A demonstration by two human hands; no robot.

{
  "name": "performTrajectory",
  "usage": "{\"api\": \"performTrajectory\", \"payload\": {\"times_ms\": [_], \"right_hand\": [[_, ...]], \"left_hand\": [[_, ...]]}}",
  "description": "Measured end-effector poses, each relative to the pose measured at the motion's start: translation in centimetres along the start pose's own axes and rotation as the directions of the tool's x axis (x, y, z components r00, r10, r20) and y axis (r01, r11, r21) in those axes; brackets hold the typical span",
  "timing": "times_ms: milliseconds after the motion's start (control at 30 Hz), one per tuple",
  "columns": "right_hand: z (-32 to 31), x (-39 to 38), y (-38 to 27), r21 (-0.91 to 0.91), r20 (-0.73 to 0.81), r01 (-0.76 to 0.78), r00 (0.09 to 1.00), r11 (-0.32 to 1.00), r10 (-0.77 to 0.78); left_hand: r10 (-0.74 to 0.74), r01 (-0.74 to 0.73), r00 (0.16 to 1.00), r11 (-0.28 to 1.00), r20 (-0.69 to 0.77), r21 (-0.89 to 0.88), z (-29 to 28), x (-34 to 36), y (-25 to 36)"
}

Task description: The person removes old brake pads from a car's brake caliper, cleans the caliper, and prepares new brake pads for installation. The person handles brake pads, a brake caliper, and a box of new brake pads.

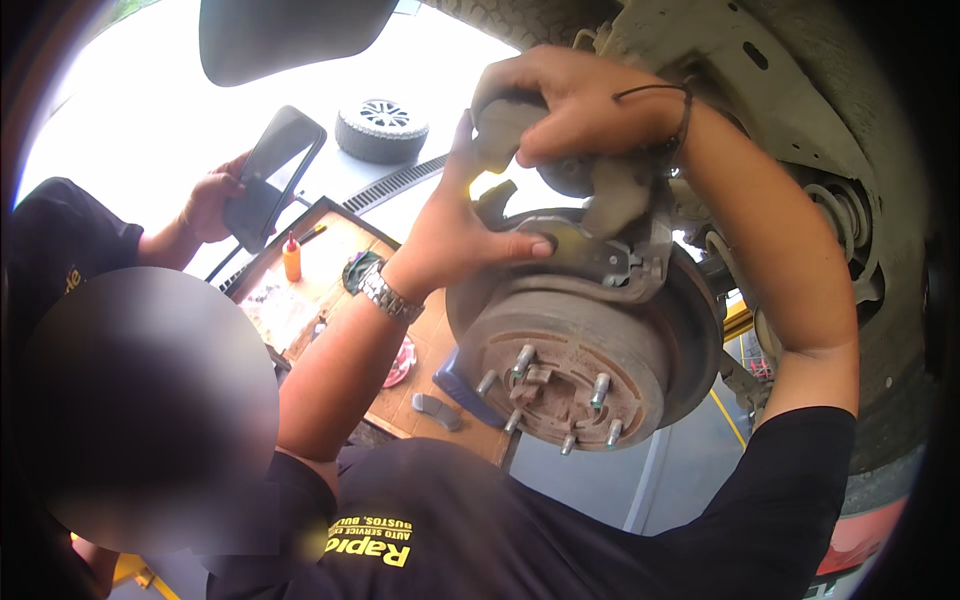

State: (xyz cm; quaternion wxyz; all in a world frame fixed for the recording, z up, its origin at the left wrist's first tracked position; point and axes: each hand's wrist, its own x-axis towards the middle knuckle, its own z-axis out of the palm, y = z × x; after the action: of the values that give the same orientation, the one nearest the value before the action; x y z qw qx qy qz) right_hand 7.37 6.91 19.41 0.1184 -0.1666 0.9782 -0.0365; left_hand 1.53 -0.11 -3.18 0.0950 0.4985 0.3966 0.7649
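Observation:
A rusty wheel hub [560, 360] with several studs and its brake disc [697, 340] hang under a raised vehicle. On top of the disc sits a grey brake caliper [610, 195]. My right hand [585, 100], a black band on its wrist, grips the caliper's upper end from above. My left hand [465, 225], with a metal watch on the wrist, holds the caliper's left side, fingers up along it and thumb pressed on the bracket [600, 258] just above the hub.
A co-worker at the left holds up a dark phone [272, 175]. Below the hub is a wooden tray table [395, 405] with an orange bottle [291, 258], a loose brake pad [436, 409] and small parts. A tyre [381, 128] lies on the floor behind. Suspension parts [840, 215] crowd the right.

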Motion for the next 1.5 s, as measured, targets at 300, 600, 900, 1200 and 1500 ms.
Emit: {"api": "performTrajectory", "payload": {"times_ms": [300,600,900,1200,1500], "right_hand": [[0.7,0.9,-0.7,0.034,0.133,-0.099,0.987,0.994,0.094],[-0.3,1.5,-1.3,-0.046,0.213,-0.259,0.941,0.965,0.263],[1.1,0.5,1.1,-0.027,0.065,-0.007,0.998,1.000,0.008],[0.5,1.0,-1.5,0.093,0.059,-0.142,0.989,0.985,0.137],[2.2,0.3,-0.5,0.010,-0.138,0.005,0.990,1.000,-0.004]], "left_hand": [[-0.021,0.021,1.000,1.000,0.023,-0.015,-0.5,-1.0,-0.3],[-0.057,0.063,0.997,0.990,0.048,-0.124,-0.2,-0.4,-0.2],[-0.134,0.132,0.975,0.991,0.179,0.023,-0.8,0.8,1.7],[-0.142,0.185,0.908,0.980,0.394,-0.074,-1.9,1.9,1.8],[-0.151,0.196,0.905,0.978,0.399,-0.073,-1.8,2.2,2.3]]}}
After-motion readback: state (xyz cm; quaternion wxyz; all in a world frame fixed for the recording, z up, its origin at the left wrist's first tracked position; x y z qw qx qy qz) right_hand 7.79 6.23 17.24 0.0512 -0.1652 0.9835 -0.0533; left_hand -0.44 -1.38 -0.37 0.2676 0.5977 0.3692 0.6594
